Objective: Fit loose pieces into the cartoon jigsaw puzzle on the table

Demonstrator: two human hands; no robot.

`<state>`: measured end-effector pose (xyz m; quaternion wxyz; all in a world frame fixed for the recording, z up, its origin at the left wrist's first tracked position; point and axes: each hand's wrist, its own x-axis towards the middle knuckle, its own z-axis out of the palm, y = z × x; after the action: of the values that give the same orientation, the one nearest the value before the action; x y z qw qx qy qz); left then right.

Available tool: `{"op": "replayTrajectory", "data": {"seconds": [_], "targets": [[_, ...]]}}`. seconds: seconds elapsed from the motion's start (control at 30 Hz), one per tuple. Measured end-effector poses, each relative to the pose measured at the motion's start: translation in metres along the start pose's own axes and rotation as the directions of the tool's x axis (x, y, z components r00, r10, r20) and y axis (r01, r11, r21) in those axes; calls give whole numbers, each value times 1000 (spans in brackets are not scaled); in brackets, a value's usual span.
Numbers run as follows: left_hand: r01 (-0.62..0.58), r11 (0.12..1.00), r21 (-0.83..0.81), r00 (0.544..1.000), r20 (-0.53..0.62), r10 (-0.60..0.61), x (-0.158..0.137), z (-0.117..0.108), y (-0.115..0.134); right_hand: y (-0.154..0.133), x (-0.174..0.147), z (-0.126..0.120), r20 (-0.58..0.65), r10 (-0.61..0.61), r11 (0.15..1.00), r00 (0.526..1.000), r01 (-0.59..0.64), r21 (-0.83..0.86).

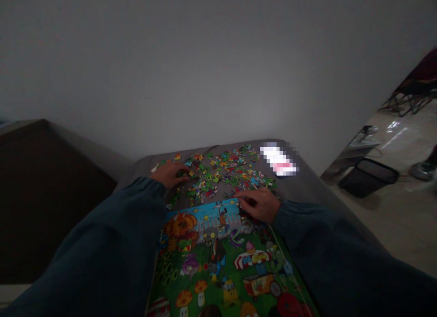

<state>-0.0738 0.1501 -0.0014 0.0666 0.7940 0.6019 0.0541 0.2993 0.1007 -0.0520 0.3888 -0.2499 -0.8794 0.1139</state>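
Note:
A colourful cartoon jigsaw board [218, 258] lies in front of me, showing zombies, plants and a blue sky strip along its far edge. Beyond that edge, loose jigsaw pieces [232, 161] are scattered over a grey cloth. My left hand [170, 174] is over the left side of the loose pieces, its fingers curved and a gap showing between thumb and fingers. At the board's far right corner is my right hand [260, 204], its thumb and fingertips pinched together by the blue strip. Whatever lies between those fingertips is too small and dark to name.
A lit phone [279, 160] rests at the back right of the grey cloth-covered surface [303, 194], which meets a pale wall [205, 71]. On the floor to the right are a black mesh bin [368, 178] and a folding chair [414, 89]. A dark brown panel [51, 194] stands left.

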Motion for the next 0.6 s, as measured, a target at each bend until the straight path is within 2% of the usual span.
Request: {"op": "replayTrajectory", "data": {"seconds": [0.13, 0.3, 0.43, 0.6], "targets": [[29, 1000, -4, 997, 74, -29, 5, 1, 0, 1, 1, 0, 4, -2, 1000, 1000, 2, 24], [41, 999, -28, 990, 136, -37, 7, -9, -2, 1, 0, 0, 8, 1, 1000, 1000, -2, 30], [68, 998, -3, 995, 78, -67, 16, -12, 0, 2, 0, 1, 21, 5, 999, 1000, -6, 34], [72, 996, 45, 997, -25, -71, 33, 2, 9, 4, 0, 3, 40, 21, 999, 999, -22, 37]]}}
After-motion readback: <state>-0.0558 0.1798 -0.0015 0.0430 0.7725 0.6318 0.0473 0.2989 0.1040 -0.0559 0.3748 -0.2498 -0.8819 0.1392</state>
